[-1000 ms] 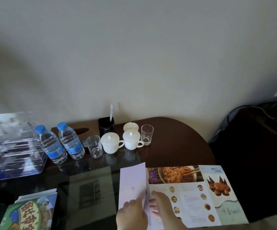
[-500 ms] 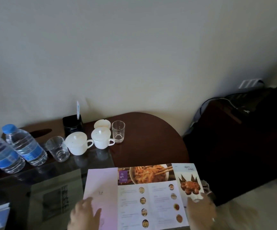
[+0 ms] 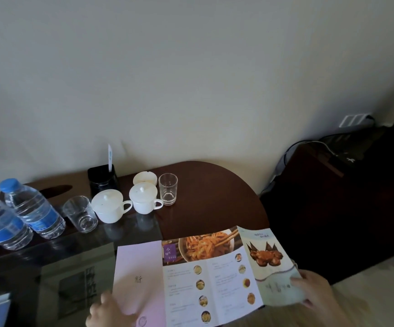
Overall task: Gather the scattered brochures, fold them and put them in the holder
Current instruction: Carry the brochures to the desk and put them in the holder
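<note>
we have the brochure [image 3: 203,274] lying open on the near right corner of the table [image 3: 215,197]. its long axis runs left to right, climbing slightly toward the right, and the top of its print points at the wall. the end panel juts past the table edge, pinched in our right hand [image 3: 318,296], thumb on top. our left hand [image 3: 107,310] sits at the pink panel's lower left edge; pressing or pinching, we cannot tell. if the end panel swings over off its crease, the fold goes crooked. if the left hand slips, the sheet may skate on the glossy top and drop off.
</note>
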The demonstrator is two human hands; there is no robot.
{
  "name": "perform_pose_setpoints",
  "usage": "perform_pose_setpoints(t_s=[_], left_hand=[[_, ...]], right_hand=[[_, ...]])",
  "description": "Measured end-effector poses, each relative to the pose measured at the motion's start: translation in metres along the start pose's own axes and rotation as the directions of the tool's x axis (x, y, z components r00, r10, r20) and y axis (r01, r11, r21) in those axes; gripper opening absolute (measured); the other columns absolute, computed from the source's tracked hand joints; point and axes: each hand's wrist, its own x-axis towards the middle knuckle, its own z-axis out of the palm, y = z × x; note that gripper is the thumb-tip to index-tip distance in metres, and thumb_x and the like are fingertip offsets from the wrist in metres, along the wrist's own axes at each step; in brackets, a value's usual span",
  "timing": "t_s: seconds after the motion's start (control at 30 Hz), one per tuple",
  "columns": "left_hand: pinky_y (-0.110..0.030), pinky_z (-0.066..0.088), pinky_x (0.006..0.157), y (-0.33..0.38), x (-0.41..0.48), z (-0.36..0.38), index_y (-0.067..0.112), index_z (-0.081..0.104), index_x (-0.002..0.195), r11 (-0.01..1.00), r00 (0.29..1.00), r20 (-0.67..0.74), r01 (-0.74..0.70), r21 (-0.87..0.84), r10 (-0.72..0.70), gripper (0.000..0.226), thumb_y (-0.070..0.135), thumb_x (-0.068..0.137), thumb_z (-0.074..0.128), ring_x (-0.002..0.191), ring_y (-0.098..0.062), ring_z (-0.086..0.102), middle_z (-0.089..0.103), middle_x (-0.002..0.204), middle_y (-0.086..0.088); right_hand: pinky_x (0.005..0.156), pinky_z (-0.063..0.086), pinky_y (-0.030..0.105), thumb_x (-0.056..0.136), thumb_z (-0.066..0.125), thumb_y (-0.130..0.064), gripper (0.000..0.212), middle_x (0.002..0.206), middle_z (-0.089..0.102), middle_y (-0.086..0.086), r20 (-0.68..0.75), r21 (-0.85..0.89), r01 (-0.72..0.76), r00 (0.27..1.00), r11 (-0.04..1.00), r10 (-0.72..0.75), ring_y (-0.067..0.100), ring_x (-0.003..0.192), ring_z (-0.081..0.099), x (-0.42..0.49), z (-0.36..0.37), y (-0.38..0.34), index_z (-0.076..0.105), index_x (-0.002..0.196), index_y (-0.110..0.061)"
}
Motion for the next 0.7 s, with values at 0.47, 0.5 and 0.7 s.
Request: perform_pose_setpoints(t_s=[0.47, 0.5, 0.7], left_hand=[[-0.03, 0.038, 0.075, -0.029, 0.036, 0.006, -0.002, 0.049, 0.113, 0.943, 0.974, 0.227, 0.082, -0.321, -0.008, 0.046, 0.005, 0.071, 0.067, 0.084, -0.03, 0.053, 0.059, 0.1, -0.02], [-0.029, 0.037, 0.073, -0.031, 0.036, 0.005, -0.001, 0.05, 0.112, 0.939, 0.972, 0.235, 0.077, -0.336, 0.004, 0.044, 0.003, 0.072, 0.067, 0.078, -0.027, 0.049, 0.057, 0.091, -0.014], [-0.026, 0.033, 0.067, -0.044, 0.038, 0.0, -0.002, 0.054, 0.116, 0.93, 0.966, 0.257, 0.061, -0.362, 0.036, 0.04, 0.0, 0.078, 0.066, 0.073, -0.023, 0.046, 0.051, 0.083, -0.008]], right_hand=[[0.063, 0.046, 0.012, 0.091, 0.058, -0.031, 0.029, 0.097, 0.062, -0.024, 0.078, -0.495, 0.631, 0.717, 0.597, -0.693, -0.006, 0.078, 0.059, -0.133, 0.044, -0.099, 0.052, 0.117, -0.043], [0.073, 0.048, 0.012, 0.091, 0.057, -0.034, 0.037, 0.107, 0.06, -0.024, 0.141, -0.538, 0.668, 0.673, 0.515, -0.726, -0.006, 0.088, 0.057, -0.139, 0.061, -0.094, 0.048, 0.125, -0.044], [0.117, 0.012, 0.05, 0.081, 0.046, -0.059, 0.066, 0.151, 0.035, -0.007, 0.402, -0.716, 0.622, 0.738, 0.316, -0.542, 0.022, 0.142, 0.03, -0.137, 0.164, -0.053, 0.028, 0.141, -0.036]])
